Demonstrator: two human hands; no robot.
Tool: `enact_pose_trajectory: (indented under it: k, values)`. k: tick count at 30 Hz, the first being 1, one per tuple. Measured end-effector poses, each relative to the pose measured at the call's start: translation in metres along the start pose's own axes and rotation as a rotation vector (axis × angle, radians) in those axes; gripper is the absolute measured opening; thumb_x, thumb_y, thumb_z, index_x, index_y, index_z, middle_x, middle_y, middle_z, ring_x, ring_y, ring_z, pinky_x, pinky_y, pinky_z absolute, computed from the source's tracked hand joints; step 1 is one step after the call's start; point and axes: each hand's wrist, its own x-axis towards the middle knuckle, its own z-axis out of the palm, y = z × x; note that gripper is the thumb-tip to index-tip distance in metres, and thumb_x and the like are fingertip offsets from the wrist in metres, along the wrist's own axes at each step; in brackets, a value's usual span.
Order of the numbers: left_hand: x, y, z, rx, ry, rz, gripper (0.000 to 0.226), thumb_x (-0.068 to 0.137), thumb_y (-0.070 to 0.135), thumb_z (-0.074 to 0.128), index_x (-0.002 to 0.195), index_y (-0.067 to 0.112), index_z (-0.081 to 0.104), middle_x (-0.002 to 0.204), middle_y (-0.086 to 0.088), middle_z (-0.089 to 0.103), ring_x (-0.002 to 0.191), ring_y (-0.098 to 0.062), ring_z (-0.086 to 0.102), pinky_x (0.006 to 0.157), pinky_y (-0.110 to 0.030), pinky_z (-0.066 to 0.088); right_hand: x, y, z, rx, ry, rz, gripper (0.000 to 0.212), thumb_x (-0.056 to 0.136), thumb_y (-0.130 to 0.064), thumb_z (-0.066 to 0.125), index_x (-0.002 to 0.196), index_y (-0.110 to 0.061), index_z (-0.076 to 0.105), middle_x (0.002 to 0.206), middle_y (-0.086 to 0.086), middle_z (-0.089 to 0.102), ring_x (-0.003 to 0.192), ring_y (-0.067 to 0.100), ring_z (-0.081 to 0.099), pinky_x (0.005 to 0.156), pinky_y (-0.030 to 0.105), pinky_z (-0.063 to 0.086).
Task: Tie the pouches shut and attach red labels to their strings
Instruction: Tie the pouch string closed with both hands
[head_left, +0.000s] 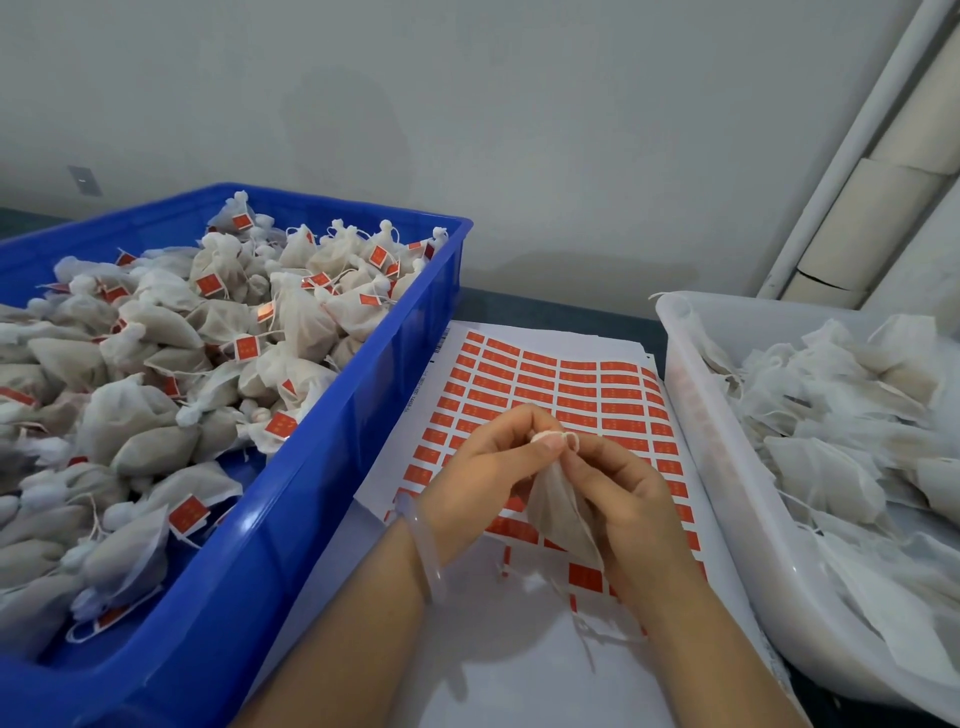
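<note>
Nearest the camera, both forearms are reaching in from the bottom edge, and a pale translucent bangle (429, 551) is sitting on the left wrist. Just beyond it, the left hand (483, 478) and the right hand (628, 504) are meeting above the label sheet (571, 384) and holding one small white mesh pouch (558, 512) between them. The left fingers (519, 423) are curling in and, with the thumb, are pinching the gathered neck of the pouch. The right fingers (597, 460) are closing together on the thin white string (572, 439), which is forming a small loop at the neck. The body of the pouch is hanging down between the two palms, and loose string ends are trailing below it over the white paper.

The label sheet is lying flat on the desk (545, 306) under the hands, with rows of red labels running away from the camera. Several spaces along its near edge are showing bare backing.

To the left, just beside the sheet, a blue plastic crate (311, 493) is holding a heap of tied pouches (208, 332), many with red labels hanging from their strings. To the right, a white plastic bin (727, 467) is holding flat, untied pouches (831, 415) in a loose pile.

Farther back, a plain grey wall (467, 104) is rising behind the desk, and white pipes (857, 130) are slanting up its right side.
</note>
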Motion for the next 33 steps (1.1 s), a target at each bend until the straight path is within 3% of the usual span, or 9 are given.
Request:
enact_pose_trajectory:
  k: [5, 8, 11, 16, 19, 21, 24, 27, 33]
  values:
    - [-0.001, 0.0, 0.004, 0.009, -0.002, 0.014, 0.015, 0.077, 0.043, 0.054, 0.078, 0.031, 0.063, 0.084, 0.003, 0.064, 0.081, -0.015, 0.062, 0.081, -0.032, 0.054, 0.002, 0.002, -0.004, -0.035, 0.02, -0.043, 0.033, 0.063, -0.052, 0.058, 0.087, -0.031, 0.07, 0.085, -0.013, 0.071, 0.084, 0.008, 0.068, 0.069, 0.021, 0.056]
    - [-0.002, 0.001, 0.006, 0.021, 0.012, 0.004, 0.013, 0.08, 0.039, 0.054, 0.077, 0.032, 0.064, 0.083, 0.004, 0.064, 0.082, -0.015, 0.062, 0.081, -0.032, 0.053, 0.002, 0.003, -0.001, -0.084, 0.074, -0.072, 0.011, 0.084, -0.035, 0.057, 0.083, -0.029, 0.066, 0.078, -0.018, 0.069, 0.08, 0.003, 0.065, 0.061, 0.013, 0.052]
    - [0.0, 0.001, 0.007, 0.039, 0.077, 0.002, 0.024, 0.09, 0.022, 0.055, 0.072, 0.032, 0.068, 0.079, 0.006, 0.066, 0.08, -0.012, 0.063, 0.078, -0.027, 0.054, 0.001, 0.007, 0.003, -0.196, 0.137, -0.147, 0.015, 0.091, -0.021, 0.054, 0.079, -0.028, 0.059, 0.073, -0.029, 0.063, 0.078, -0.009, 0.059, 0.053, 0.002, 0.043]
    - [0.002, 0.001, 0.009, 0.058, 0.25, 0.009, 0.035, 0.089, 0.014, 0.058, 0.062, 0.033, 0.07, 0.076, -0.002, 0.067, 0.079, -0.018, 0.066, 0.073, -0.026, 0.058, -0.002, 0.008, 0.011, -0.333, 0.199, -0.298, 0.008, 0.082, -0.034, 0.053, 0.076, -0.029, 0.052, 0.069, -0.021, 0.06, 0.078, -0.006, 0.057, 0.06, 0.001, 0.043]
    - [0.002, 0.0, 0.009, 0.072, 0.332, 0.009, 0.033, 0.087, 0.014, 0.061, 0.062, 0.034, 0.07, 0.074, 0.002, 0.067, 0.08, -0.016, 0.067, 0.067, -0.023, 0.057, -0.002, 0.009, 0.011, -0.384, 0.204, -0.37, 0.005, 0.08, -0.032, 0.052, 0.075, -0.031, 0.049, 0.072, -0.018, 0.056, 0.079, -0.002, 0.056, 0.064, 0.002, 0.043]
    - [0.002, -0.001, 0.008, 0.041, 0.357, 0.0, 0.031, 0.086, 0.014, 0.062, 0.063, 0.033, 0.071, 0.073, 0.004, 0.068, 0.081, -0.015, 0.067, 0.067, -0.022, 0.056, -0.002, 0.009, 0.011, -0.41, 0.202, -0.402, 0.007, 0.081, -0.032, 0.053, 0.076, -0.032, 0.048, 0.074, -0.019, 0.056, 0.081, -0.003, 0.056, 0.066, 0.002, 0.043]
    - [0.002, 0.0, 0.01, -0.053, 0.358, -0.039, 0.023, 0.084, 0.012, 0.065, 0.067, 0.026, 0.073, 0.079, -0.001, 0.071, 0.085, -0.022, 0.069, 0.073, -0.033, 0.058, -0.002, 0.01, 0.011, -0.383, 0.196, -0.402, 0.005, 0.081, -0.032, 0.052, 0.077, -0.031, 0.049, 0.074, -0.019, 0.056, 0.081, -0.003, 0.056, 0.066, 0.002, 0.043]
    - [0.003, 0.003, 0.01, -0.088, 0.375, -0.001, 0.027, 0.081, 0.001, 0.066, 0.066, 0.024, 0.07, 0.078, -0.002, 0.07, 0.08, -0.022, 0.069, 0.065, -0.029, 0.057, -0.002, 0.011, 0.01, -0.38, 0.187, -0.407, 0.006, 0.081, -0.031, 0.052, 0.076, -0.031, 0.049, 0.075, -0.018, 0.056, 0.082, 0.0, 0.057, 0.067, 0.003, 0.044]
    - [-0.002, 0.005, 0.008, 0.283, 0.285, 0.155, 0.032, 0.084, 0.005, 0.064, 0.074, 0.035, 0.069, 0.075, 0.018, 0.069, 0.08, -0.003, 0.066, 0.064, -0.011, 0.051, -0.003, 0.013, 0.009, -0.311, 0.192, -0.36, 0.004, 0.081, -0.031, 0.052, 0.078, -0.03, 0.051, 0.079, -0.017, 0.059, 0.082, 0.0, 0.058, 0.066, 0.003, 0.044]
